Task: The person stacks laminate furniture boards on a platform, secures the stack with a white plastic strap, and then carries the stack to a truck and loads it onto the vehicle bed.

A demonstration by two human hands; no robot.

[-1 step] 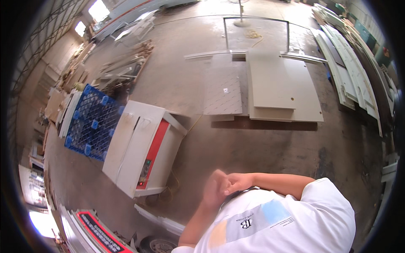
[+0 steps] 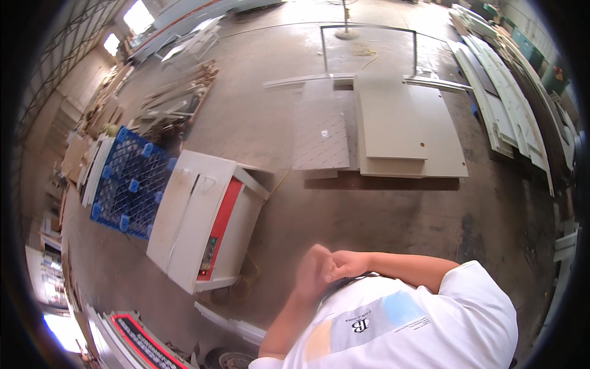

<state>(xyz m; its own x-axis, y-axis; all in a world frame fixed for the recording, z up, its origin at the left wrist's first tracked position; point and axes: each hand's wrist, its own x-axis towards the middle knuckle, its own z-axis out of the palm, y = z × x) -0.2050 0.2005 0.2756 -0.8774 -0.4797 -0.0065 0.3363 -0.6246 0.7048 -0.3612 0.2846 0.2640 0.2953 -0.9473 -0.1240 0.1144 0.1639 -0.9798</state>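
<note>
In front of my white T-shirt (image 2: 418, 313), both hands meet at waist height. My left hand (image 2: 314, 269) is raised and somewhat blurred, its fingers bent in toward the other hand. My right hand (image 2: 350, 264) comes across from the right with its fingers curled and touching the left ones. Both are closed. Anything held between them is hidden. Beyond them to the left stands a white strapping machine (image 2: 190, 215) with a red front strip and a small control panel showing a lit red light.
Large pale panels (image 2: 393, 123) lie stacked on a low support ahead. A blue plastic pallet (image 2: 132, 184) stands left of the machine. Long boards (image 2: 504, 104) lean along the right side. Scrap wood (image 2: 175, 101) lies at far left. A wheel (image 2: 230, 358) shows at the lower edge.
The surroundings have shifted slightly leftward in the picture, as my view turned a little. My two hands keep nearly the same place and pose.
</note>
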